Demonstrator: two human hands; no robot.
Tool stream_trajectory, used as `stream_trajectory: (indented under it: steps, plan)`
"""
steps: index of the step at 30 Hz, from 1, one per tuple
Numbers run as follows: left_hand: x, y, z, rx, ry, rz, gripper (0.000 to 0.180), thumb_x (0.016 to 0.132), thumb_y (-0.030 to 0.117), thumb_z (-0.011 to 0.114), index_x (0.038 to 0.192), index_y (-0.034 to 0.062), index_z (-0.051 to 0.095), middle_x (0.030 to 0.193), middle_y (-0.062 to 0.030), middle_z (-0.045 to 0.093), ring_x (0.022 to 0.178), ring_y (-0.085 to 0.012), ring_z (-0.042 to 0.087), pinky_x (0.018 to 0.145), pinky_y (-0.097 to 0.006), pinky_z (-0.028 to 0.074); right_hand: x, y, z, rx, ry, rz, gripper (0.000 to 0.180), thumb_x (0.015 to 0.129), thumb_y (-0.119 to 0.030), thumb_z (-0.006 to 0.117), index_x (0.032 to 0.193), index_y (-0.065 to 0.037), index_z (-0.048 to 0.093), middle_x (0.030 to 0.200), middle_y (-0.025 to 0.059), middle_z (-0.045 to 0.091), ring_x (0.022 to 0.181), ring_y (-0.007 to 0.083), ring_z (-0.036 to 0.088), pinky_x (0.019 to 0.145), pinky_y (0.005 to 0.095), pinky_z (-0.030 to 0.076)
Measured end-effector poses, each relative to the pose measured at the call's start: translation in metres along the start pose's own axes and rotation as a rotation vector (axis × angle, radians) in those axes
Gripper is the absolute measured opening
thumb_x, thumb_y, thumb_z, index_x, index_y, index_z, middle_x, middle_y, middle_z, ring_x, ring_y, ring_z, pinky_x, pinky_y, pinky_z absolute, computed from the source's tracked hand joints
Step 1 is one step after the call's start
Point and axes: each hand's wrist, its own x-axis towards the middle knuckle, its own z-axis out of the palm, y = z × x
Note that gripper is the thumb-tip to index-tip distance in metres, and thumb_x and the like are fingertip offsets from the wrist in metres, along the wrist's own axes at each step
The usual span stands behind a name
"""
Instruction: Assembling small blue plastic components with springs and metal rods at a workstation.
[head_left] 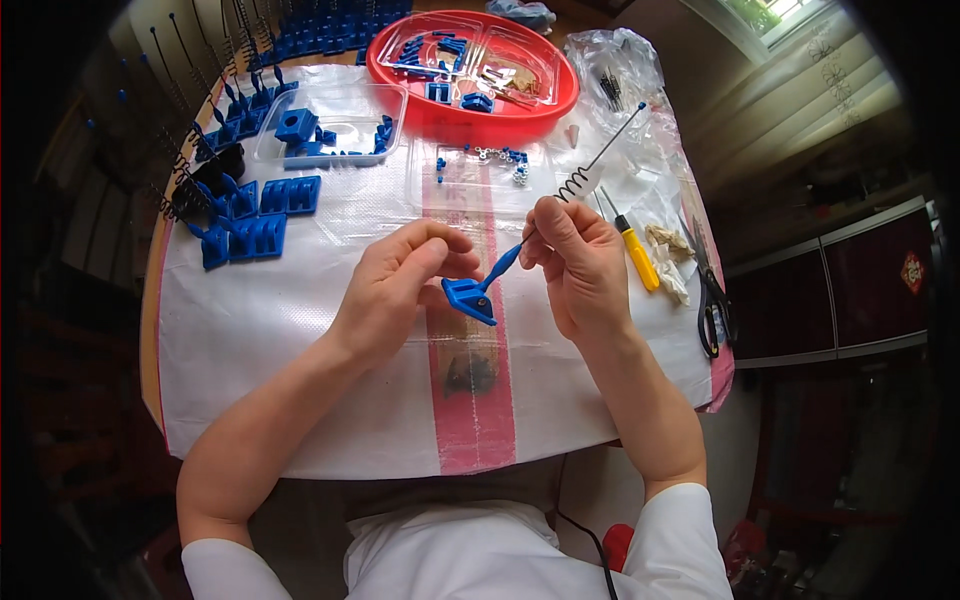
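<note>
My right hand (578, 250) pinches a thin black wire with a spring coil (573, 184) above the fingers and a small blue tip (641, 106) at its upper end. The wire's lower end runs into a slim blue plastic stem (503, 266), which joins a blue plastic base (468, 300) with a small metal fastener in its side. Close to that base, my left hand (405, 280) has its fingers loosely curled and apart. Whether a left fingertip touches the base's edge, I cannot tell.
Finished-looking blue pieces with wires (235, 225) stand at left. Behind are a clear tub of blue parts (265, 140), a red basin (570, 90) and a clear tray of small beads (425, 190). A yellow-handled screwdriver (641, 262), crumpled tissue (668, 250) and black scissors (712, 310) lie at right.
</note>
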Motion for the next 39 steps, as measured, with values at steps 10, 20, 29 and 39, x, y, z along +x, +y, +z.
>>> stream_trajectory:
  steps: [10,20,29,39]
  plan:
    - [-0.007,0.013,0.009,0.001,-0.146,-0.168,0.022,0.096,0.015,0.056,0.111,-0.0006,0.059,0.100,-0.0104,0.067,0.091,-0.0176,0.067,0.079,-0.033,0.058,-0.002,0.006,0.006,-0.055,0.053,-0.028,0.024,0.083,-0.023,0.079,0.077,-0.006,0.063,0.067,0.0015,0.060,0.059,0.0090,0.053,0.057,0.0238,0.043]
    - [-0.005,0.015,0.007,-0.013,-0.152,-0.286,0.021,0.095,0.018,0.060,0.109,0.0017,0.062,0.097,-0.0090,0.068,0.089,-0.0144,0.067,0.077,-0.033,0.059,-0.002,0.009,0.014,-0.053,0.078,-0.069,0.029,0.077,-0.023,0.084,0.074,-0.006,0.061,0.066,-0.0011,0.060,0.057,0.0049,0.051,0.053,0.0201,0.041]
    - [-0.004,0.011,0.001,-0.068,-0.202,-0.283,0.024,0.095,0.022,0.060,0.108,0.0015,0.062,0.096,-0.0095,0.068,0.089,-0.0156,0.067,0.077,-0.033,0.058,-0.004,0.010,0.014,-0.099,0.013,-0.119,0.026,0.083,-0.026,0.079,0.082,-0.004,0.064,0.070,-0.0001,0.062,0.061,0.0056,0.053,0.056,0.0208,0.044]
    - [-0.005,0.016,-0.002,-0.152,-0.253,-0.308,0.023,0.097,0.023,0.059,0.108,0.0024,0.062,0.096,-0.0056,0.068,0.085,-0.0111,0.066,0.075,-0.030,0.058,-0.009,0.004,0.013,-0.201,-0.157,-0.045,0.020,0.092,-0.019,0.067,0.095,0.001,0.067,0.078,0.0030,0.066,0.070,0.0083,0.059,0.065,0.0238,0.048]
